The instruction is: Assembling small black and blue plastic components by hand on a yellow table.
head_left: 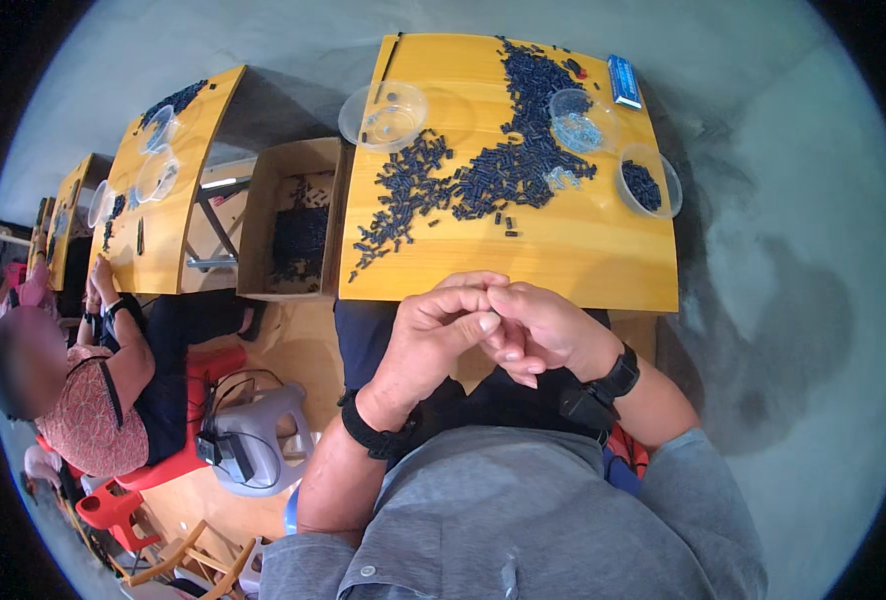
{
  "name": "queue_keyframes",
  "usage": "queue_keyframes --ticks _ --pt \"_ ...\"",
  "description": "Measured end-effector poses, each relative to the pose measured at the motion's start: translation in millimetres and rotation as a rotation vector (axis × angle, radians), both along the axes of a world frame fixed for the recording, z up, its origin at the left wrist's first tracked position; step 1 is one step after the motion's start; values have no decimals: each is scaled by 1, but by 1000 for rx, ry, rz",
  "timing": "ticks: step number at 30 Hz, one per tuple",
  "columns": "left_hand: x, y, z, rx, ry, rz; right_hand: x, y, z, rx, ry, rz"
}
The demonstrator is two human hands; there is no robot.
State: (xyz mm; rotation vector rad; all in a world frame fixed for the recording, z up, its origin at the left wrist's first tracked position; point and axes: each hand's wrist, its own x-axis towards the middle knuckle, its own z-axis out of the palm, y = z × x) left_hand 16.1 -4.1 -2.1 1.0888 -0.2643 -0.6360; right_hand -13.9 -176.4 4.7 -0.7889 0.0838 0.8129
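Note:
My left hand [441, 338] and my right hand [555, 328] meet just in front of the near edge of a yellow table [563, 262]. Thumbs and fingertips of both are pinched together, and their fingers hide whatever is between them. Beyond them spreads a heap of small black cylindrical pieces [498, 180], with a few loose ones close to the hands. At the right edge, a clear round tub [672, 192] holds more black pieces. Farther back, another clear tub [608, 125] contains small pale-blue, see-through bits, and several similar bits [563, 179] lie beside the heap.
A shallow clear tub [349, 122] stands at the table's left edge near a thin black rod [390, 68]. A blue box [624, 80] lies at the back right. Left of the table is an open cardboard box [256, 230] of dark pieces. A person [103, 400] sits at another table.

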Motion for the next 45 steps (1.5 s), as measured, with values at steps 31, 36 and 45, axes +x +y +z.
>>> queue_keyframes --ticks 31,36,45 --pt "3 4 -5 38 -59 -190 -22 23 -13 93 256 -164" --pt "2 9 -9 97 156 -179 -26 36 -15 151 256 -250" --pt "5 5 -20 167 193 -262 -20 17 -33 72 189 -237"
